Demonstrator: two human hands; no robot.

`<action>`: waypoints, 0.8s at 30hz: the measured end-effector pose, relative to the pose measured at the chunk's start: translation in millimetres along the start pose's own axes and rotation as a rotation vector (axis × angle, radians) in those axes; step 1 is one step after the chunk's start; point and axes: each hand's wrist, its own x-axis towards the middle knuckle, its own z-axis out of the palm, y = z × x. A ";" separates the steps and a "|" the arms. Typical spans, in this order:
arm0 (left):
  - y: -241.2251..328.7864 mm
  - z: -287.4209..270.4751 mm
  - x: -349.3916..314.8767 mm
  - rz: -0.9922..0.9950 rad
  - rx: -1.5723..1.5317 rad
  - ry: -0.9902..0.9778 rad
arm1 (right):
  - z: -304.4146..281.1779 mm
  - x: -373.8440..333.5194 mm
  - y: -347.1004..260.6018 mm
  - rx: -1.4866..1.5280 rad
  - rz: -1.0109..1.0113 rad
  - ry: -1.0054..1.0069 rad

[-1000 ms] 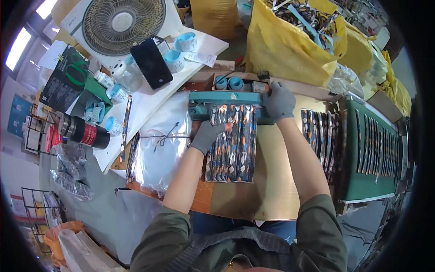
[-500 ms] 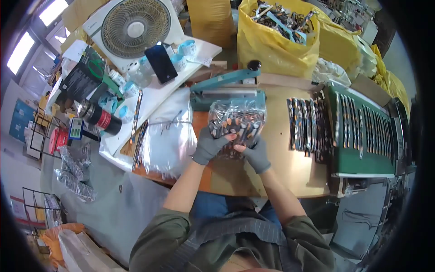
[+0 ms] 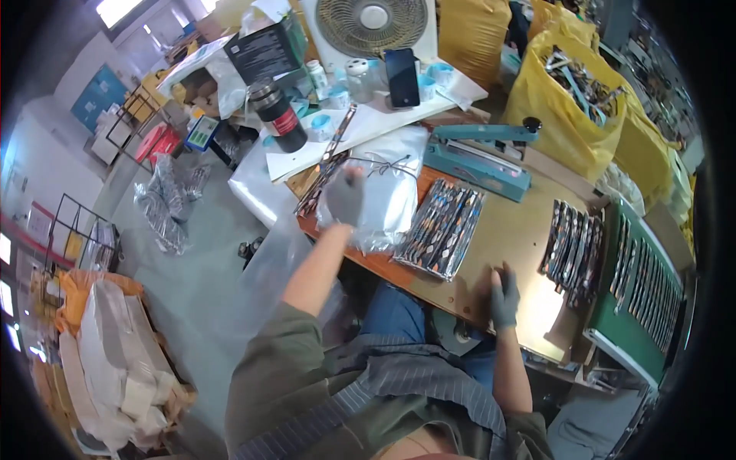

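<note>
A clear plastic packet of dark patterned strips (image 3: 443,230) lies on the table, apart from both hands. My left hand (image 3: 343,201), in a grey fingertip-less glove, is over the left part of a pile of clear plastic bags (image 3: 395,188). Its fingers are smeared by motion, so whether they grip anything cannot be made out. My right hand (image 3: 504,297), gloved the same way, rests by the table's front edge with its fingers stretched out and nothing in them. A dark cord (image 3: 383,163) lies across the bags.
A teal bar sealer (image 3: 483,169) stands behind the packet. Loose strips (image 3: 571,249) lie at the right, beside a green board (image 3: 644,299) bearing more. On a white shelf are a phone (image 3: 402,78), a thermos (image 3: 276,115) and a fan (image 3: 373,23). Yellow sacks (image 3: 571,92) stand behind.
Both hands have let go of the packet, which now lies flat on the table. My left hand has gone to the bags, my right to the front edge. The view has turned left.
</note>
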 end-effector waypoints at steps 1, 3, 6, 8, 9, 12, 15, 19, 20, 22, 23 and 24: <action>-17.2 -7.3 26.8 0.030 0.214 0.148 | -15.9 -10.0 -2.1 -0.060 -0.013 0.006; -35.4 -20.9 66.5 0.379 0.635 0.217 | -32.0 -22.9 10.3 0.042 -0.008 0.018; -62.2 -27.0 95.2 0.234 0.977 -0.141 | -37.5 -30.5 15.9 0.116 0.020 0.009; -72.5 -28.0 106.0 0.162 1.048 -0.241 | -38.5 -30.0 9.5 0.117 0.009 0.008; -68.5 -27.9 102.5 0.169 1.039 -0.247 | -38.6 -31.5 7.9 0.123 0.012 0.021; -10.9 -37.6 68.0 0.108 0.137 -0.211 | -51.8 -26.4 9.4 0.172 0.167 0.061; 55.2 -59.3 2.9 -0.175 -0.387 -0.718 | -45.1 -0.5 -65.4 0.327 0.038 -0.040; 96.4 -72.8 -84.0 -0.119 -0.433 -0.825 | -23.3 25.9 -202.6 0.428 -0.085 -0.321; 100.7 -72.4 -94.3 -0.042 -0.438 -0.821 | -25.4 28.8 -221.0 0.363 -0.093 -0.378; 103.3 -71.3 -98.0 0.013 -0.433 -0.851 | -41.3 39.2 -219.8 0.346 -0.103 -0.366; 105.9 -69.0 -99.2 0.054 -0.415 -0.842 | -49.9 38.8 -217.0 0.332 -0.122 -0.396; 112.1 -68.8 -100.1 0.181 -0.461 -0.794 | -55.2 33.0 -217.9 0.348 -0.128 -0.386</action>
